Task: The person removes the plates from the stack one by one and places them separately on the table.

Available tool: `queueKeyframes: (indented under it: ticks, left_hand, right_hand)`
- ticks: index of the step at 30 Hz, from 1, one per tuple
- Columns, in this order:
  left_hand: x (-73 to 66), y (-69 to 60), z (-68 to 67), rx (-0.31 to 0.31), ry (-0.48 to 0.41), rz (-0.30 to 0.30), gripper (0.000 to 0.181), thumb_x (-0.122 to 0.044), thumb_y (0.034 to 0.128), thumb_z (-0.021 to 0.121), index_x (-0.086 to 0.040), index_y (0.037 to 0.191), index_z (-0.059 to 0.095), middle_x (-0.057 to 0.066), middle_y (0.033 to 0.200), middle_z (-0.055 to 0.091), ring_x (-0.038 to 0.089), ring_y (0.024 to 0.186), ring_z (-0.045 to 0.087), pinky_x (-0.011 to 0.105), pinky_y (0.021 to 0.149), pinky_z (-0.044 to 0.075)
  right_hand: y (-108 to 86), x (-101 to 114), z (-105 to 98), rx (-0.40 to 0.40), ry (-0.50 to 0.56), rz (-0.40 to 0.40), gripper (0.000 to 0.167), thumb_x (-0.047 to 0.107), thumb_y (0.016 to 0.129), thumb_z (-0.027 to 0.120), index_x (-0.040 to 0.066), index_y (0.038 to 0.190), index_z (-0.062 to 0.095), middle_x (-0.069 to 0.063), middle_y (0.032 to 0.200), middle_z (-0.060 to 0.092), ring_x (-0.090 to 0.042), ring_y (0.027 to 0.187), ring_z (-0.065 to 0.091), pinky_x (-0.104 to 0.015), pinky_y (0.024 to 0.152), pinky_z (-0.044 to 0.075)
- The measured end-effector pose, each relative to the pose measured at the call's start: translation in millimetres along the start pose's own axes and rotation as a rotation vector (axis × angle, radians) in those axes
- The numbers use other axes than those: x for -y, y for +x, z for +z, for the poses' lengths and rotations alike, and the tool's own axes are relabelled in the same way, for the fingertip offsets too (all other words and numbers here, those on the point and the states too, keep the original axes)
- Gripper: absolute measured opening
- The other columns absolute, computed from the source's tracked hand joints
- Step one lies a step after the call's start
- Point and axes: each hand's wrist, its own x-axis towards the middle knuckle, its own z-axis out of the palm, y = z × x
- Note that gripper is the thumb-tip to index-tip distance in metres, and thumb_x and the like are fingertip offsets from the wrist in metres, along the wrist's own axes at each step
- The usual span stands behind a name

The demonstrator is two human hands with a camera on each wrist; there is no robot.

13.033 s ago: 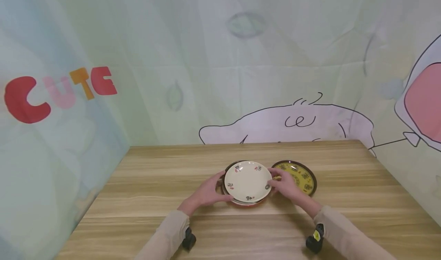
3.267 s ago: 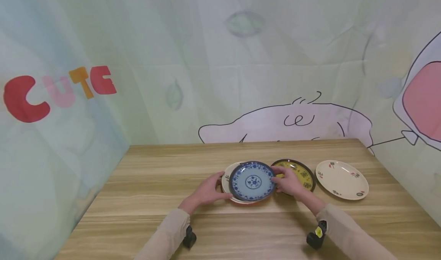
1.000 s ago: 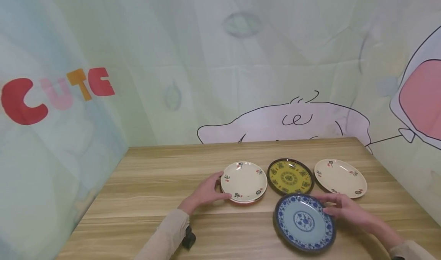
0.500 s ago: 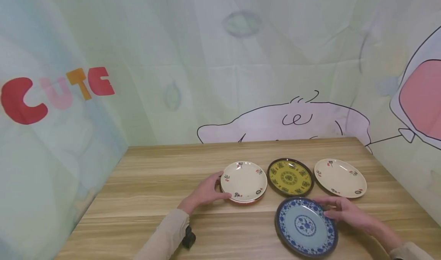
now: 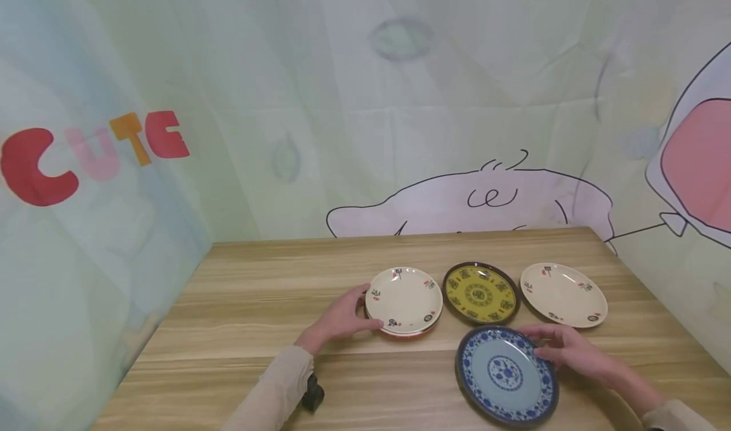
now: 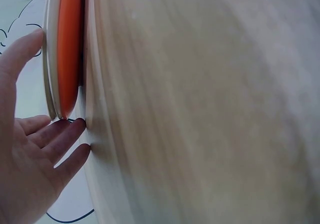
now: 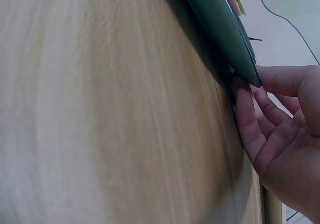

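Note:
My left hand (image 5: 341, 315) lies along the left edge of a stack of plates, its thumb at the top rim and its loosely extended fingers against the side. On top sits a small cream plate (image 5: 404, 301) with little printed figures; an orange plate (image 6: 70, 48) shows lower in the stack in the left wrist view. My right hand (image 5: 573, 350) pinches the right rim of a blue-and-white floral plate (image 5: 507, 375), thumb above and fingers beneath. That plate's dark green underside shows in the right wrist view, its rim raised off the table at my fingers.
A yellow patterned plate (image 5: 481, 293) with a dark rim lies just right of the stack. Beyond it lies another cream plate (image 5: 564, 295), near the right edge of the wooden table (image 5: 274, 272). Printed cloth (image 5: 274, 101) walls the back and sides.
Earlier, a cream plate went from the stack to the far right. The blue plate has since left the stack for the front right. Over the last half second almost nothing has moved.

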Motion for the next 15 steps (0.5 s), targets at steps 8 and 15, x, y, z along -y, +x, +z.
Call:
queueKeyframes:
  ticks: [8, 15]
  left_hand:
    - [2.4, 1.7, 0.9, 0.001, 0.009, -0.006, 0.087, -0.045, 0.0712, 0.072, -0.004, 0.138, 0.034, 0.012, 0.135, 0.044, 0.025, 0.118, 0.046, 0.043, 0.104, 0.031]
    - [0.7, 0.6, -0.3, 0.002, 0.001, -0.007, 0.087, -0.045, 0.0711, 0.072, -0.003, 0.138, 0.034, 0.013, 0.135, 0.044, 0.026, 0.119, 0.045, 0.044, 0.104, 0.031]
  right_hand:
    - [0.3, 1.1, 0.8, -0.044, -0.035, -0.006, 0.053, 0.011, 0.084, 0.060, -0.014, 0.126, 0.040, -0.016, 0.105, 0.057, -0.015, 0.074, 0.058, -0.030, 0.057, 0.052]
    - [3.6, 2.7, -4.5, -0.095, -0.068, 0.007, 0.051, 0.011, 0.083, 0.061, -0.012, 0.125, 0.042, -0.017, 0.103, 0.056, -0.014, 0.074, 0.056, -0.030, 0.058, 0.052]
